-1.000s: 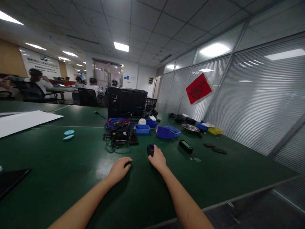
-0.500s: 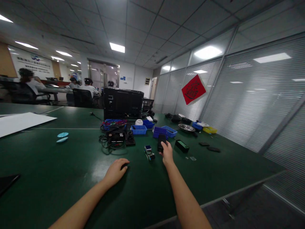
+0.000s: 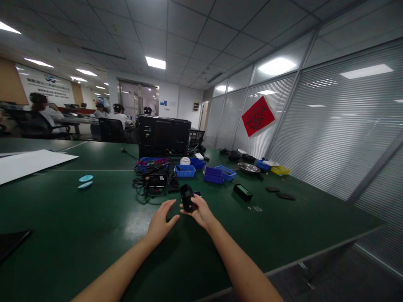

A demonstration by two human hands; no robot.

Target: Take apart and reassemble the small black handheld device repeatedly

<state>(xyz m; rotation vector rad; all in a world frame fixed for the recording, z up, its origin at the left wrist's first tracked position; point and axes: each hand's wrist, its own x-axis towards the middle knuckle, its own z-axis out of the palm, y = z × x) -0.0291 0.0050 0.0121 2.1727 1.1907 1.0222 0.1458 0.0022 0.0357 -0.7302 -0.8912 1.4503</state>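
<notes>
My right hand [image 3: 201, 212] grips a black plastic housing [image 3: 187, 198], held tilted above the table with an opening facing me. Just left of it, my left hand [image 3: 162, 222] is open, thumb and fingers apart, not touching the housing. Behind the right hand a small circuit board with a screen [image 3: 197, 193] is mostly hidden. To the right lies a black case with a green inside [image 3: 242, 192]. Near that case are a small ring [image 3: 249, 208] and a clear flat piece [image 3: 257, 209].
On the green table [image 3: 103, 218], a black power unit with tangled cables [image 3: 154, 180] stands before a large black monitor [image 3: 164, 136]. Blue bins [image 3: 185, 170], a steel bowl [image 3: 248, 167] and flat black pieces [image 3: 285, 196] lie farther right. Light-blue pieces [image 3: 85, 181] lie left. People sit beyond.
My right hand has moved left and nearer with the black housing, turning its opening toward me. My left hand has shifted slightly right and its fingers have spread.
</notes>
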